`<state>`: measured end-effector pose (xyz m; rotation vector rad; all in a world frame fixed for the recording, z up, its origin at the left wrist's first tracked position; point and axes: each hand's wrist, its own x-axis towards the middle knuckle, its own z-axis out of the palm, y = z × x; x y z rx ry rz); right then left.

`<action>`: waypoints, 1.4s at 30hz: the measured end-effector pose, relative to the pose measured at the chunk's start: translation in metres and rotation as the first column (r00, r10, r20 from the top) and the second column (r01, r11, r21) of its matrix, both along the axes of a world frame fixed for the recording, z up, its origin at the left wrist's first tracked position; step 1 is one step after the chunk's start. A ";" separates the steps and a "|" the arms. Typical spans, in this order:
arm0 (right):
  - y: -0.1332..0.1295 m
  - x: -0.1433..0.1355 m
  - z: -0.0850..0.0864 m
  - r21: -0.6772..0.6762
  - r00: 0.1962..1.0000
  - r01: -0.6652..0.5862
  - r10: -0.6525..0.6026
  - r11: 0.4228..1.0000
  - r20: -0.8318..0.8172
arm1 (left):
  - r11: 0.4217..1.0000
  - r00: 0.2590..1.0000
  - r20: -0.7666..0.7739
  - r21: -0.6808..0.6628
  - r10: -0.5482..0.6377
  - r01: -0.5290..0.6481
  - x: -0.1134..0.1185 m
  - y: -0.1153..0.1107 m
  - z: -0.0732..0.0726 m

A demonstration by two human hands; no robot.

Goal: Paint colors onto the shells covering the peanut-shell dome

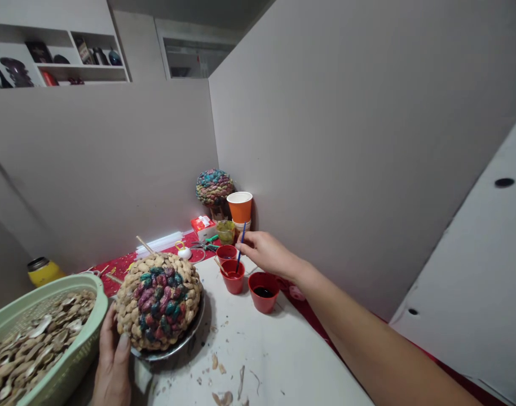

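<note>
On the left, a ball covered in peanut shells (158,299) sits in a shallow metal bowl (185,338). A patch of its shells is coloured teal, purple and red; the others are bare tan. My left hand (114,355) grips the ball's lower left side, thumb toward me, its fingers partly hidden. Farther right, my right hand (261,251) pinches a thin blue paintbrush (241,243), its tip down inside a red cup (234,282). A wooden stick (220,267) leans in that cup. Beside it stand another red cup (227,252) and a larger red cup (264,301) with dark liquid.
A green basket (99,299) of shell halves stands at the left, with a yellow container (44,272) behind. At the back are a finished-looking coloured shell ball (214,187), orange paper cups (239,208), pliers (204,245) and white sticks (158,245). Shell scraps litter the white board (278,361). Grey partitions enclose the table.
</note>
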<state>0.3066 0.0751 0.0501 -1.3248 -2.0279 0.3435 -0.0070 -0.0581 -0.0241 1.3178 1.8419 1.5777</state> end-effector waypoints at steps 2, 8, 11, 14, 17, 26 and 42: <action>0.002 -0.001 -0.002 -0.026 0.998 -0.001 0.002 1.000 0.058 | 1.000 1.000 0.009 0.000 -0.013 0.013 -0.002 0.001 -0.002; 0.002 -0.006 -0.007 -0.036 0.983 -0.028 0.034 0.999 0.178 | 0.999 0.999 0.005 0.027 -0.044 0.043 -0.008 0.004 -0.009; -0.001 -0.008 -0.006 -0.042 0.981 -0.056 0.062 0.998 0.185 | 0.999 0.999 0.014 0.019 -0.041 0.040 -0.006 0.002 -0.007; -0.003 -0.007 -0.005 -0.049 0.986 -0.078 0.085 0.996 0.145 | 0.999 0.999 0.017 0.011 -0.042 0.041 -0.001 -0.001 -0.002; -0.003 -0.004 -0.002 -0.046 0.995 -0.078 0.080 0.996 0.051 | 0.999 0.999 -0.001 0.007 -0.045 0.045 0.001 -0.002 0.001; 0.005 0.013 0.005 -0.060 0.903 0.013 -0.038 0.998 -0.428 | 0.999 0.999 0.002 0.005 -0.033 0.033 -0.006 0.003 -0.004; -0.055 -0.051 0.000 0.237 0.551 -0.116 0.261 0.964 -0.793 | 0.999 0.999 -0.025 0.047 -0.025 0.026 -0.015 0.006 -0.014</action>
